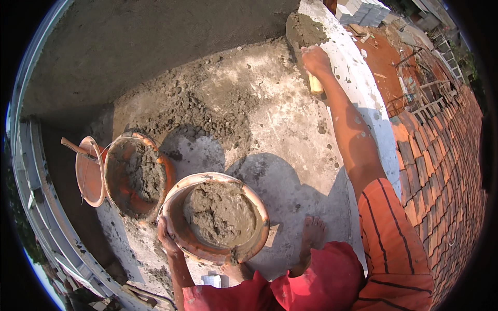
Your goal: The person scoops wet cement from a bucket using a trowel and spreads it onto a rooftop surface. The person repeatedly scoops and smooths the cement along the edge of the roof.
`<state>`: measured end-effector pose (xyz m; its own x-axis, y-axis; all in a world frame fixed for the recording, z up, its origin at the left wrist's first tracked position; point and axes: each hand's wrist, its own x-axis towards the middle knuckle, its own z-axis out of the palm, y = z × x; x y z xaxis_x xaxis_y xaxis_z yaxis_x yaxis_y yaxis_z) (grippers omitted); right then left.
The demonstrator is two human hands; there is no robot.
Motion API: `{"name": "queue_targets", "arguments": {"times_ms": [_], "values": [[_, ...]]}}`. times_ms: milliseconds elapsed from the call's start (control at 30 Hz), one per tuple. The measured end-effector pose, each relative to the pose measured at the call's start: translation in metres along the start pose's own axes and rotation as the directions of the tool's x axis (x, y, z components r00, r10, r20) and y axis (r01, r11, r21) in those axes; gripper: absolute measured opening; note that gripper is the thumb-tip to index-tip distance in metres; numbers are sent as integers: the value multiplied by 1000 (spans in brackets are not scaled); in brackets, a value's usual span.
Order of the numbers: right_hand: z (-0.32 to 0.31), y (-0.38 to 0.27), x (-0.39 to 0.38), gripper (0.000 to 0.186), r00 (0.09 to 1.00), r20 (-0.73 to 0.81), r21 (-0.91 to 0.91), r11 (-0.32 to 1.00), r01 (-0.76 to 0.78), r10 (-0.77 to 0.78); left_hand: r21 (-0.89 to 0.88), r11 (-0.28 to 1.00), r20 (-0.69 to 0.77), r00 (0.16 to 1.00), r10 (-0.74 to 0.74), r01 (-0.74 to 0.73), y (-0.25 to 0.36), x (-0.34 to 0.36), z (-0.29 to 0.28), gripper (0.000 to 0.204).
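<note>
My right hand (315,60), arm stretched far forward, grips a trowel by its pale handle (315,85). Wet grey mortar (309,29) covers much of the trowel's blade, beside the white low wall. Close to my body, my left hand (169,237) is closed on the left side of an orange bucket (262,233). Thick mortar (220,212) fills much of this bucket. Left of it stands a second mortar-smeared bucket (168,173), also holding mortar. An orange round container (85,173) with a wooden-handled tool (74,145) across it sits farther left.
Crumbled mortar (199,114) litters the concrete floor (280,114) below a grey rendered wall (155,36). The white wall (358,78) borders the right side, with a tiled roof (436,171) beyond. My bare foot (314,230) is right of the near bucket. Grey blocks (363,11) are stacked far right.
</note>
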<state>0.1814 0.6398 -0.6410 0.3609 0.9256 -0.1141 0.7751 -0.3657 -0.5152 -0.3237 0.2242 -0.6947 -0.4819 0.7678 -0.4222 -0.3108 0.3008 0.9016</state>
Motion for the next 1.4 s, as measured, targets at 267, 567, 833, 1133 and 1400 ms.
{"name": "queue_targets", "arguments": {"times_ms": [267, 567, 833, 1133, 1400], "values": [[-30, 13, -44, 40, 989, -144, 45, 998, 49, -42, -123, 992, 65, 997, -28, 36, 12, -3, 20, 47], [-97, -11, -163, 35, 924, -249, -263, 938, 224, -291, -132, 989, 72, 996, -54, 63, 19, -4, 32, 42], [-134, -57, -248, 32, 633, 485, 694, 706, 142, -604, -196, 980, 151, 989, -6, 36, 22, -6, 27, 44], [-24, 33, -155, 26, 987, 160, 462, 884, -67, -9, -77, 997, 9, 1000, -13, 14, 8, 4, 16, 47], [43, 50, -53, 26, 946, 325, 544, 818, -187, 0, 53, 997, -69, 996, -55, 58, 10, -5, 14, 48]]}}
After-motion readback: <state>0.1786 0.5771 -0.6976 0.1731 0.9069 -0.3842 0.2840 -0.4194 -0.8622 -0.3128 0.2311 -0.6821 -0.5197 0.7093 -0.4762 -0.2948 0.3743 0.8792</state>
